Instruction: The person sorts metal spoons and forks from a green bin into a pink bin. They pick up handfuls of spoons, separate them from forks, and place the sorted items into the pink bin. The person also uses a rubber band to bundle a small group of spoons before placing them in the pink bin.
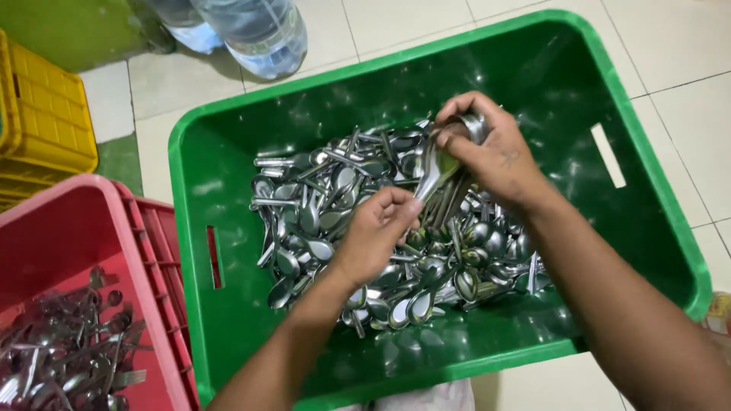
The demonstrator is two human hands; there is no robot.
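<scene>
**Both hands closed on spoons over a green crate**

The left hand (377, 232) pinches the lower end of a metal spoon (432, 173), while the right hand (487, 148) is curled tight around a bundle of spoons (466, 128), their bowls poking out above the fingers; how many it holds cannot be made out, since the palm hides the handles. Both hands hover over the heap of steel spoons (343, 221) lying in the middle of the green plastic crate (228, 320).

From the left: a yellow crate (42, 114) is cut off by the picture's edge, and below it a red crate (68, 236), also partly out of view, holds dim cutlery (68, 350), forks among it, though single pieces are hard to tell apart. Above the green crate stand two clear water bottles (244, 30), only their lower parts showing. The crates rest on a pale tiled floor (685, 122). At the bottom edge a strip of light cloth (426, 399) shows under the green crate.
</scene>
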